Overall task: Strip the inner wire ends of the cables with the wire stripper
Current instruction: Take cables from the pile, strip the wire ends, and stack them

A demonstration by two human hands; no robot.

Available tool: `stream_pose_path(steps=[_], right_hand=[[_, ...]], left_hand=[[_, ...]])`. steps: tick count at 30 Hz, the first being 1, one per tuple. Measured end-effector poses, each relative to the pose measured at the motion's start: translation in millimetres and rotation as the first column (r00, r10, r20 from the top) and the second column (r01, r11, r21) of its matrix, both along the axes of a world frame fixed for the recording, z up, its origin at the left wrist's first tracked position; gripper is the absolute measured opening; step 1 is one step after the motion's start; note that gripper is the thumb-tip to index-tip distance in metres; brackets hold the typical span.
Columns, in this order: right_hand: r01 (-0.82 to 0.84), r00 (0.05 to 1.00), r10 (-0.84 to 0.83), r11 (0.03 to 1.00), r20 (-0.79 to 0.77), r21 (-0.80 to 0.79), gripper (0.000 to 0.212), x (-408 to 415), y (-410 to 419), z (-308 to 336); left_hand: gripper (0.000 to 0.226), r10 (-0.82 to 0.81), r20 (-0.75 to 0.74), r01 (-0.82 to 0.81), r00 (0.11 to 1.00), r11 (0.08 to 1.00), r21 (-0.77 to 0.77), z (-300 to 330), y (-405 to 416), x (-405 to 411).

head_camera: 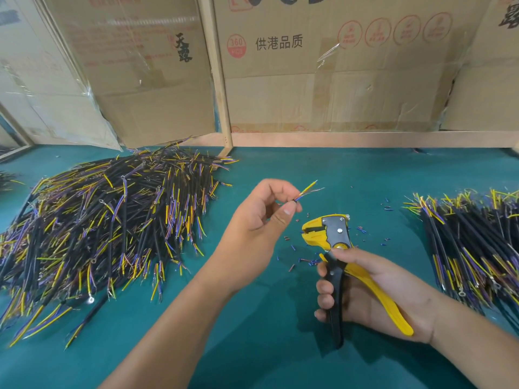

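Note:
My left hand (262, 211) pinches one cable (306, 192) near its end, thumb against fingers; the thin yellow, blue and bare strands stick out up and to the right. My right hand (365, 293) grips the yellow-and-black wire stripper (330, 234) by its two handles, which stand spread apart. The stripper's jaws point up-left and sit just below and right of the cable end, apart from it. Most of the cable's black body is hidden inside my left hand.
A big heap of black cables (98, 220) with yellow and blue ends covers the left of the green mat (266, 346). A second cable pile (471, 248) lies at the right. Small insulation scraps (303, 259) dot the mat between my hands. Cardboard boxes (323, 66) wall the back.

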State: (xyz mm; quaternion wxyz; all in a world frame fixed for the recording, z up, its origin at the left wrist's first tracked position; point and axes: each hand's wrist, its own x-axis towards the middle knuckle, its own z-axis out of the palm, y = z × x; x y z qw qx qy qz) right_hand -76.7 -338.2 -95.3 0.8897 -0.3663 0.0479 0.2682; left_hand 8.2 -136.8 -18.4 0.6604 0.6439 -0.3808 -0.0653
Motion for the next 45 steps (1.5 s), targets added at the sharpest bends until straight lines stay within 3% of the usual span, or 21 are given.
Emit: stream_pose_path(steps=[15, 23, 32, 45], right_hand=[[0.000, 1.000, 0.000, 1.000, -0.004, 0.004, 0.033, -1.3, 1.6, 1.7], [0.013, 1.000, -0.014, 1.000, -0.011, -0.019, 0.034, -3.9, 4.3, 7.4], [0.017, 1.000, -0.017, 0.999, -0.013, -0.028, 0.033, -5.5, 6.0, 11.0], [-0.022, 1.000, 0.022, 1.000, 0.017, 0.000, 0.033, -1.9, 2.0, 4.3]], left_hand=[[0.007, -0.014, -0.091, 0.010, 0.996, 0.999, -0.039, 3.4, -0.4, -6.0], [0.019, -0.067, -0.212, 0.049, 0.975, 0.995, -0.090, 7.4, -0.2, -6.5], [0.015, -0.029, -0.140, 0.014, 0.990, 0.994, -0.107, 10.9, -1.7, -13.0], [0.024, 0.093, 0.123, -0.105, 0.988, 0.990, 0.093, -0.5, -3.3, -13.0]])
